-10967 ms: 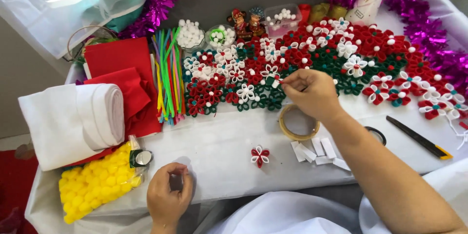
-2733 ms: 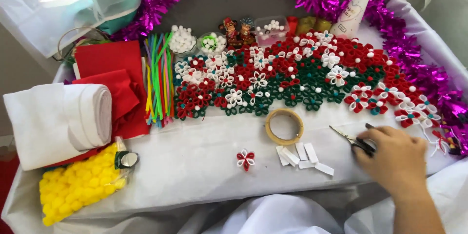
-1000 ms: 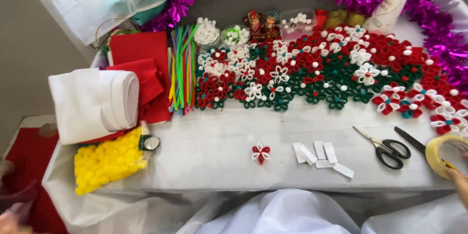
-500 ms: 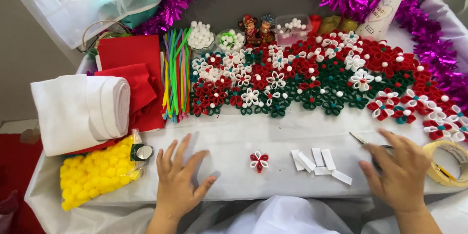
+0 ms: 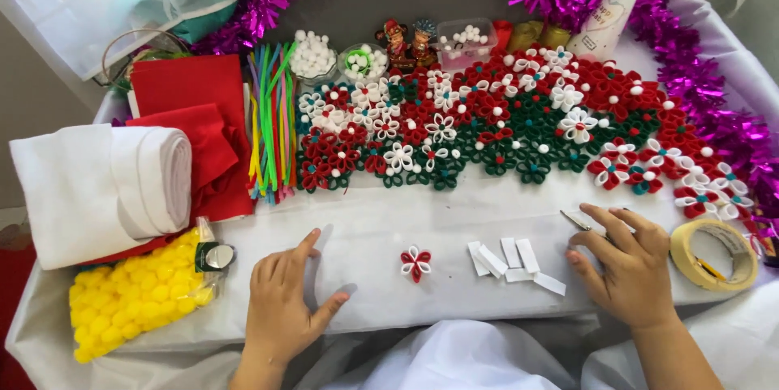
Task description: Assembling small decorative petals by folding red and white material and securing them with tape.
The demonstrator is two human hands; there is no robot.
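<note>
My left hand lies flat and open on the white table cover, fingers spread, holding nothing. A small red and white felt flower sits just to its right. Several white strips lie beyond the flower. My right hand rests palm down over the scissors, whose blade tip sticks out at its upper left; the handles are hidden under the hand. A roll of beige tape lies right of that hand.
A wide mass of red, green and white felt flowers fills the back. Coloured pipe cleaners, red felt, a white fabric roll and a bag of yellow pompoms sit left. Purple tinsel rims the table.
Both hands have settled lower onto the table. The left hand's fingers have drawn slightly together, and the right hand has covered the scissors near the tape roll.
</note>
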